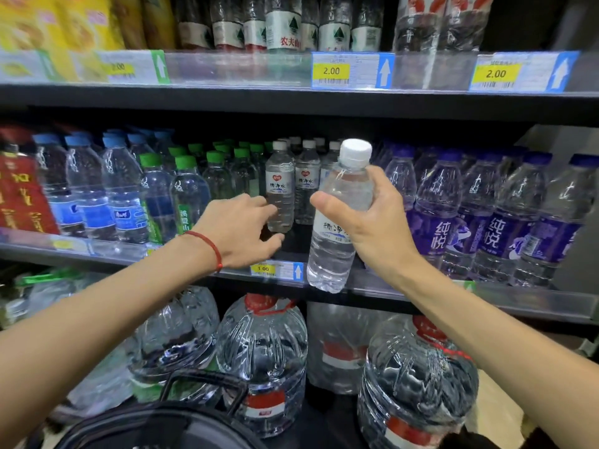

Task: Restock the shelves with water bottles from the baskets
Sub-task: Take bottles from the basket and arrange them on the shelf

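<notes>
Right grip (379, 222) wraps a water bottle (337, 228); left grip (240, 231), spread wide, touches a shelf bottle (280, 186) just ahead; a careless push could topple its row.

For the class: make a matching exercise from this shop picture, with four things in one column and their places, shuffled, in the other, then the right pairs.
Things
1 held bottle
2 large jugs
3 purple-labelled bottles
4 red bracelet

Places
a below the middle shelf
b on the wrist of the left hand
c in the right hand
d right end of the middle shelf

Pairs: 1-c, 2-a, 3-d, 4-b
</notes>
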{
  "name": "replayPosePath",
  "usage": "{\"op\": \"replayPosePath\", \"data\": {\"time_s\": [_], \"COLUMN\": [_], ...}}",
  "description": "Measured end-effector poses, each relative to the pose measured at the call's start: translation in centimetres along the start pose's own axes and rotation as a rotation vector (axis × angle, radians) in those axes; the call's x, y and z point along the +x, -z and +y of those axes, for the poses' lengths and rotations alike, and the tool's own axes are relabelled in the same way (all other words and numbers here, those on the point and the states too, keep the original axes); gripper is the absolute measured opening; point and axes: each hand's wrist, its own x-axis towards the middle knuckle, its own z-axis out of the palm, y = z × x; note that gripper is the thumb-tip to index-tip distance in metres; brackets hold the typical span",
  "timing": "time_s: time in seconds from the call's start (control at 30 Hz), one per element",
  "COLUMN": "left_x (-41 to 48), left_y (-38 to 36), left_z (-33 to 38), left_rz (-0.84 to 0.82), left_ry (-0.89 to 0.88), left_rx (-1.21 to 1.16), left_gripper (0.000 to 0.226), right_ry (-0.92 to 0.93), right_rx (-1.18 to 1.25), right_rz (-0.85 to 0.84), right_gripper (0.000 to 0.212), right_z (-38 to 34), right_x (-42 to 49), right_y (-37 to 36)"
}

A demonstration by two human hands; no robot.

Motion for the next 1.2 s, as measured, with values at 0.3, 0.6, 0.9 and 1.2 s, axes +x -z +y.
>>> {"op": "replayPosePath", "data": {"time_s": [0.3, 0.6, 0.9, 1.2], "left_x": [-3.9, -4.2, -3.6, -2.7], "left_y": [1.9, 3.2, 2.3, 1.8], "left_z": [-0.1, -1.7, -2.3, -2.4], "left_rz": [-0.204, -0.209, -0.213, -0.257], "left_ry": [0.022, 0.136, 0.171, 0.166], "left_rx": [-0.140, -0.252, -0.327, -0.334], "left_gripper": [0.052, 0.055, 0.052, 0.052], "right_ry": [0.093, -0.162, -0.140, -0.100], "right_rx": [-0.106, -0.072, -0.121, -0.089], "right_rz": [0.005, 0.016, -0.027, -0.005], "right_gripper": [0.072, 0.103, 0.083, 0.065], "right_z": [0.8, 7.6, 11.4, 13.6], "right_x": [3.5, 8.9, 12.1, 14.4], "right_y": [-1.9, -4.7, -4.7, -5.6]}}
